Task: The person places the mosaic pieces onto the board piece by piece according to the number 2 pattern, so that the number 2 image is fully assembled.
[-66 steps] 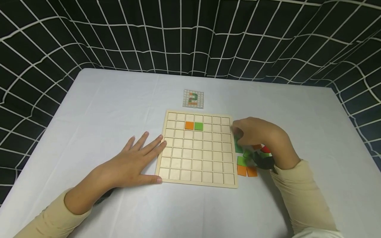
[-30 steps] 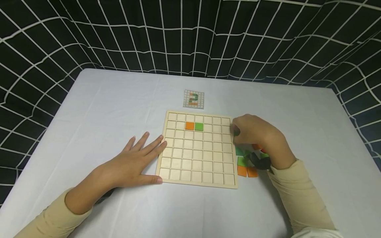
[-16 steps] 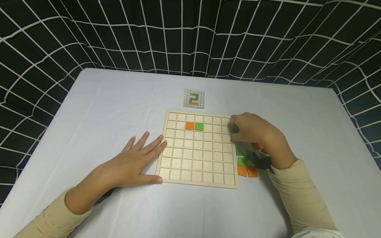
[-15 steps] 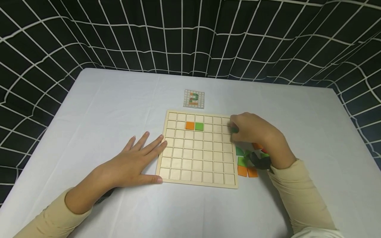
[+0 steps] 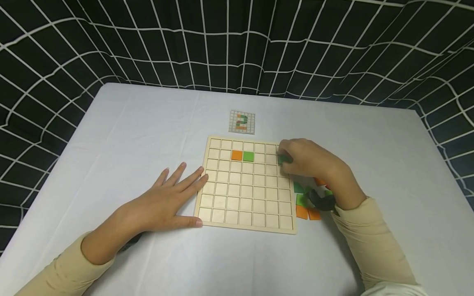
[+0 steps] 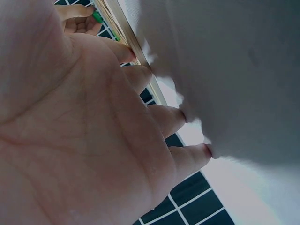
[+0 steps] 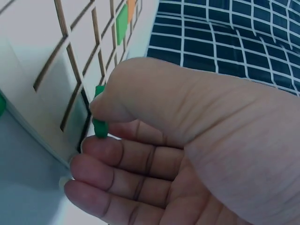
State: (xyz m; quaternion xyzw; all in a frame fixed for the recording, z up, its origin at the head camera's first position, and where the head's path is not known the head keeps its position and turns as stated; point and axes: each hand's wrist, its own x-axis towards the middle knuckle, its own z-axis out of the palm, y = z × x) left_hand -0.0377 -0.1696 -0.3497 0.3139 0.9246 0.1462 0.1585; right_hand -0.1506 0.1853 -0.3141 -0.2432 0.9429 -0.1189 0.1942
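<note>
My right hand [image 5: 309,158] pinches a dark green tile [image 5: 284,159] between thumb and fingers, over the upper right cells of a pale wooden grid board [image 5: 240,191]. The right wrist view shows that green tile [image 7: 100,127] edge-on between thumb and index finger, close to the grid. Flat on the cloth lies my left hand [image 5: 161,205], fingers spread, with fingertips touching the board's left edge. An orange tile [image 5: 237,155] and a light green tile [image 5: 248,156] sit side by side in the second row of cells.
Beyond the board lies a small pattern card [image 5: 242,122] with a coloured figure on a grid. Loose tiles lie right of the board: dark green [image 5: 298,187], light green [image 5: 301,200] and orange [image 5: 314,213], several partly hidden by my right wrist. A gridded black curtain [image 5: 207,45] surrounds the table.
My right hand has picked up a dark green tile from beside the board and moved it left, over the board's right-hand cells. My left hand has stayed in place.
</note>
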